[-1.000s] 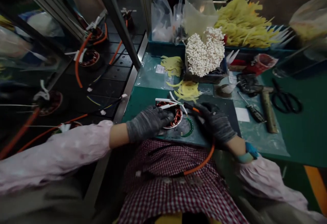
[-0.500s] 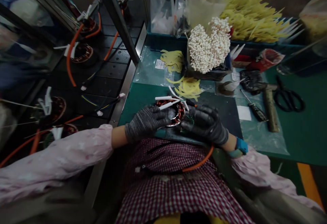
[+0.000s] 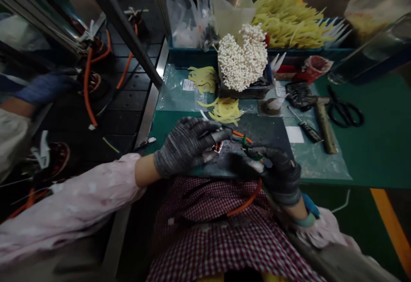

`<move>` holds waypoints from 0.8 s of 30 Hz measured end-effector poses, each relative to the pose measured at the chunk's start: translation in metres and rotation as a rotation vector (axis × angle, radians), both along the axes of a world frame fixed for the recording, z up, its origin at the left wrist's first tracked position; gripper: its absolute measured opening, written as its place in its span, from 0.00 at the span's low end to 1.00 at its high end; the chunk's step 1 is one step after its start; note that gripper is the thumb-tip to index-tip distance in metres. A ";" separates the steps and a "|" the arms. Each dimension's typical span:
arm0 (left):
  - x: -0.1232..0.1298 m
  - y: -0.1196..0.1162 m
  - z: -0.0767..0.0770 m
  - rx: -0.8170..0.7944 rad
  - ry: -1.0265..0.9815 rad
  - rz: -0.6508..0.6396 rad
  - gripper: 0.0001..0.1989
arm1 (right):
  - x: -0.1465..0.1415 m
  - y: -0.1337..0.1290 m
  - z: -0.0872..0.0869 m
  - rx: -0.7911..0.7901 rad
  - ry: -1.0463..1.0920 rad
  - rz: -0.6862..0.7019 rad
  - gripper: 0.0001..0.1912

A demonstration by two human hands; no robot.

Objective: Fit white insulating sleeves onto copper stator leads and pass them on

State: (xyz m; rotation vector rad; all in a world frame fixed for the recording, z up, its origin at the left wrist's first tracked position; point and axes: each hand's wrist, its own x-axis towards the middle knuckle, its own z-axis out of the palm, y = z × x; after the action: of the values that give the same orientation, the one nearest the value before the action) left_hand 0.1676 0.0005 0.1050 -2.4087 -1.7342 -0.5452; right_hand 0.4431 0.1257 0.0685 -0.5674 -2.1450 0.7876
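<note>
A copper-wound motor stator (image 3: 218, 146) lies on the dark mat in front of me, mostly hidden under my left hand (image 3: 192, 145). That hand, in a grey glove, curls over the stator with its fingers pointing right. To the right, my gloved right hand (image 3: 276, 168) grips an orange cable (image 3: 245, 204) near the green tie where thin wires lead toward the stator. From below this hand the cable's orange length hangs across my checked apron. A white sleeve end (image 3: 203, 114) shows behind my left fingers.
Yellow sleeve strips (image 3: 224, 109), a bundle of white tubes (image 3: 242, 59) and a teal bin line the back. At right lie a screwdriver (image 3: 305, 125), hammer (image 3: 326, 127) and scissors (image 3: 345, 110). Left, a co-worker's blue-gloved hand (image 3: 48, 87) reaches over stators on the dark line.
My left hand has moved over the stator and covers it. My right hand has drawn away rightward and now holds the cable. The co-worker's hand has moved in toward a stator.
</note>
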 end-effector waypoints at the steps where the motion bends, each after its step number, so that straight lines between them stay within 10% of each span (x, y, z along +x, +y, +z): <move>1: 0.005 0.008 -0.002 0.011 -0.009 -0.028 0.26 | -0.002 0.000 -0.001 -0.022 0.015 -0.005 0.09; 8: 0.041 0.023 -0.029 0.111 -0.189 -0.053 0.12 | -0.020 0.001 -0.006 -0.240 0.132 -0.230 0.23; 15: 0.025 0.018 -0.019 0.143 -0.818 0.165 0.13 | -0.068 0.003 -0.015 -0.538 0.394 -0.108 0.23; 19: 0.009 0.031 -0.013 -0.095 -1.062 0.221 0.20 | -0.076 0.010 -0.020 -0.652 0.391 0.023 0.23; 24: 0.004 0.035 -0.004 -0.391 -1.206 -0.012 0.21 | -0.068 0.015 -0.027 -0.678 0.295 0.120 0.23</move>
State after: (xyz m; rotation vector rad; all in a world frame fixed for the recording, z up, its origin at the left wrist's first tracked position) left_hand 0.1712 0.0358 0.1012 -2.4493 -2.3212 -2.1630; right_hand 0.3749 0.1402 0.0414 -0.6117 -1.6255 1.5804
